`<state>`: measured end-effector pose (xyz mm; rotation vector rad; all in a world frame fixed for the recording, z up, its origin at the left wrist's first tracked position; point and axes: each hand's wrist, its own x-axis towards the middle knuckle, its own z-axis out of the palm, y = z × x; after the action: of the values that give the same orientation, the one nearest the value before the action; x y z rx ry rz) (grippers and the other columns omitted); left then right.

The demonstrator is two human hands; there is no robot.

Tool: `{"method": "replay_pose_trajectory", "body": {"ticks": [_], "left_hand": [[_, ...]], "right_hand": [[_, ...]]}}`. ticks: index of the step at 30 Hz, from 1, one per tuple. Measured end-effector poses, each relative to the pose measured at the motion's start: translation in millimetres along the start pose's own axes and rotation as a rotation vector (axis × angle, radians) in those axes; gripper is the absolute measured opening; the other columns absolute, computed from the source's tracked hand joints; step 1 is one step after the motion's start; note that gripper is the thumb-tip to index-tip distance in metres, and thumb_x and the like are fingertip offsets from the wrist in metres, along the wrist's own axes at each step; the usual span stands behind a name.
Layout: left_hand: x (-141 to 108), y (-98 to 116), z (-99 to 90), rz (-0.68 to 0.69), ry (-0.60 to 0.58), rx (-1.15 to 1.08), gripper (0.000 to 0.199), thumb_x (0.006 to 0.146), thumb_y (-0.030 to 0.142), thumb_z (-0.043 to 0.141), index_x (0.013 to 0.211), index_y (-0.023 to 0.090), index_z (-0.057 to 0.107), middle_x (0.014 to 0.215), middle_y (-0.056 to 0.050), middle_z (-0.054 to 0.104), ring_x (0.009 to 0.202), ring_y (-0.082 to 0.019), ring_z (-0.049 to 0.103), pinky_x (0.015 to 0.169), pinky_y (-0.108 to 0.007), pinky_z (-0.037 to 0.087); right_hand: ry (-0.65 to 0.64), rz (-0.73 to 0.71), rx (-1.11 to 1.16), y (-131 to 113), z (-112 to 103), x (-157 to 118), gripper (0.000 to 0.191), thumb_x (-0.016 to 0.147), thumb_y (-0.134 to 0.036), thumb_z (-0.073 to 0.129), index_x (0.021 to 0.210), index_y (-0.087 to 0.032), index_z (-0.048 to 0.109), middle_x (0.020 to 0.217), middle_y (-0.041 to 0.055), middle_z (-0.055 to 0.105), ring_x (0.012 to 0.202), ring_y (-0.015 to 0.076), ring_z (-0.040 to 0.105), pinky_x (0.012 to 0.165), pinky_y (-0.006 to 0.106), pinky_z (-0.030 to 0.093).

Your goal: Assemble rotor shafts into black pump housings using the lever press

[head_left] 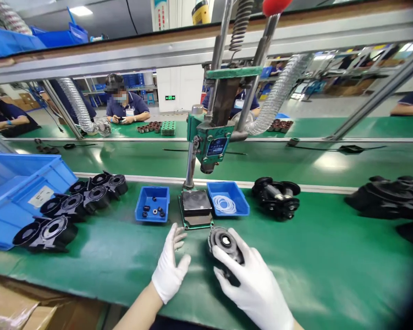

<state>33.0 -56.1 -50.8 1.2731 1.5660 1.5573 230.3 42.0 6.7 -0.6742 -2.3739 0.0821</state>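
My right hand (251, 279), in a white glove, grips a round black housing (224, 243) with a light ring at its centre. The fingers wrap over its right side and hide part of it. To the left, my white-gloved left hand (172, 266) is empty, its fingers and thumb apart. Just beyond both hands stands the green hand press (211, 137), with a dark block (196, 201) on its base. A small blue bin (153, 189) with several small black bushings is left of the base. Another blue bin (242, 201) with white rings (224, 205) is right of it.
Several black housings (72, 204) stand in rows at left beside a large blue crate (7, 201). Black parts with shafts (277, 197) lie right of the bins, and more dark parts (388, 197) at far right. A metal rail crosses overhead. A co-worker (127, 107) sits opposite.
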Motion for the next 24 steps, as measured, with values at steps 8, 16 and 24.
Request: {"method": "replay_pose_trajectory", "body": {"ticks": [8,16,24], "left_hand": [[1.3,-3.2,-2.6,-0.021,-0.059,0.075,0.059,0.093,0.02,0.047,0.148,0.026,0.025,0.144,-0.013,0.045,0.129,-0.025,0.05,0.107,-0.049,0.042],[3.0,-1.6,-4.0,-0.004,-0.118,0.132,0.052,0.094,0.02,0.046,0.143,0.026,0.034,0.14,-0.011,0.048,0.123,-0.023,0.055,0.105,-0.047,0.045],[7.6,3.0,-1.6,0.014,-0.131,0.195,0.054,0.089,0.014,0.048,0.141,0.023,0.037,0.135,-0.011,0.052,0.118,-0.022,0.057,0.105,-0.046,0.046]], "right_hand": [[-0.063,-0.01,0.013,-6.6,1.3,2.3,0.044,0.074,-0.016,0.064,0.116,-0.028,0.067,0.148,0.0148,0.032,0.093,0.0284,0.056,0.076,0.045,0.052],[-0.029,0.0,0.031,-7.2,2.9,0.8,0.037,0.078,-0.018,0.063,0.114,-0.027,0.069,0.148,0.0156,0.032,0.098,0.0304,0.056,0.078,0.045,0.051],[-0.023,-0.01,0.02,-6.3,11.4,1.0,0.035,0.081,-0.019,0.062,0.114,-0.027,0.069,0.149,0.0168,0.032,0.094,0.031,0.057,0.074,0.046,0.052]]}}
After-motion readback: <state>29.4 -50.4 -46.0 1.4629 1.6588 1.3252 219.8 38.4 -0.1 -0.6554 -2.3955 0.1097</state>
